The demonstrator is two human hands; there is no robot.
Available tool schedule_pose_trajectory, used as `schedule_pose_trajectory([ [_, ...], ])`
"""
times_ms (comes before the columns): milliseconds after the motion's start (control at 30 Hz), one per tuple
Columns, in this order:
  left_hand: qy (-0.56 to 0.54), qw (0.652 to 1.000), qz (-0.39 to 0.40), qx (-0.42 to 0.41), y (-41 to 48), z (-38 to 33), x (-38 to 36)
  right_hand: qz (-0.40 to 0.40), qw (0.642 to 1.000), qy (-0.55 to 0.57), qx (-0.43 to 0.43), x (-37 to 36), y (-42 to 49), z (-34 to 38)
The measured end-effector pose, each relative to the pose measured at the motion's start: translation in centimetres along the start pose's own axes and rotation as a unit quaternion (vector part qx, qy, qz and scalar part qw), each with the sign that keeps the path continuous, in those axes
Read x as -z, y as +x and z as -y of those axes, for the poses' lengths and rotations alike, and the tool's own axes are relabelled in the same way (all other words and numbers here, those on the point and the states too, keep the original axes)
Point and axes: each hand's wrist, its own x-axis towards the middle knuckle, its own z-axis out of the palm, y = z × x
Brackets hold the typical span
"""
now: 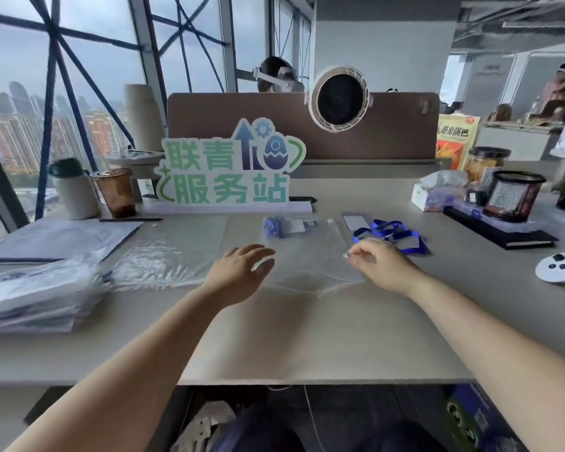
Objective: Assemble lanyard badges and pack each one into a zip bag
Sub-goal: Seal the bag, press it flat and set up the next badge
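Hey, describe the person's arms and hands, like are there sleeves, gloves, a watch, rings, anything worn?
Both forearms are bare as far as the picture shows: no sleeves, gloves, watch or bracelet. The left hand shows no ring. The right hand has a pale, glossy nail at a fingertip; whether that is polish is too blurred to tell.

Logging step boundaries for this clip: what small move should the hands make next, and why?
Probably pinch open the zip bag: it lies flat under both hands, the left hand spread on it, the right hand at its edge. The blue lanyard sits unpacked beside it.
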Motion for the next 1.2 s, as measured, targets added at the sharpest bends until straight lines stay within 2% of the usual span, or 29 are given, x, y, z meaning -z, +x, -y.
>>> schedule_pose_trajectory([
  [67,0.02,0.994,0.112,0.004,1.0,-0.2,-0.3,0.091,0.996,-0.006,0.012,-0.1,0.9,0.8],
  [133,0.059,0.974,0.22,-0.008,1.2,0.1,-0.9,0.212,0.975,-0.059,0.002,-0.8,1.4,0.6],
  [167,0.083,0.966,0.244,-0.018,1.0,0.3,-1.0,0.255,0.962,-0.099,-0.002,-1.1,1.5,0.1],
  [200,0.088,0.967,0.236,-0.022,1.0,0.2,-0.9,0.272,0.954,-0.128,-0.007,-1.4,1.7,-0.6],
  [233,0.084,0.975,0.203,-0.023,1.3,0.0,-0.5,0.262,0.955,-0.136,-0.012,-1.5,1.9,-1.1],
  [300,0.061,0.991,0.114,-0.022,2.7,-0.3,-0.1,0.194,0.977,-0.083,-0.03,-1.1,2.8,-1.1],
  [367,0.061,0.995,0.073,-0.027,4.9,-0.3,-0.4,0.152,0.988,-0.03,-0.026,-1.1,4.4,-0.9],
  [433,0.078,0.992,0.095,-0.008,7.1,0.0,-1.2,0.154,0.986,-0.068,-0.009,-1.6,6.3,-0.8],
  [567,0.123,0.977,0.17,-0.016,9.9,0.6,-3.2,0.251,0.943,-0.216,-0.019,-3.5,9.1,-2.1],
  [667,0.088,0.978,0.191,-0.015,10.4,1.5,-3.7,0.29,0.921,-0.26,-0.024,-3.9,9.5,-3.2],
  [833,0.097,0.989,0.11,-0.028,13.3,1.9,-3.2,0.234,0.94,-0.248,-0.003,-3.6,12.3,-3.0],
  [1000,0.098,0.984,0.147,0.003,15.7,2.7,-5.2,0.137,0.969,-0.205,0.009,-5.9,15.9,-3.2],
  [1067,0.084,0.983,0.165,0.013,15.7,3.3,-6.0,0.158,0.964,-0.212,0.003,-6.2,16.2,-3.8],
  [1200,0.112,0.975,0.192,0.009,15.6,3.3,-6.0,0.246,0.93,-0.271,-0.018,-6.6,16.1,-4.7],
])
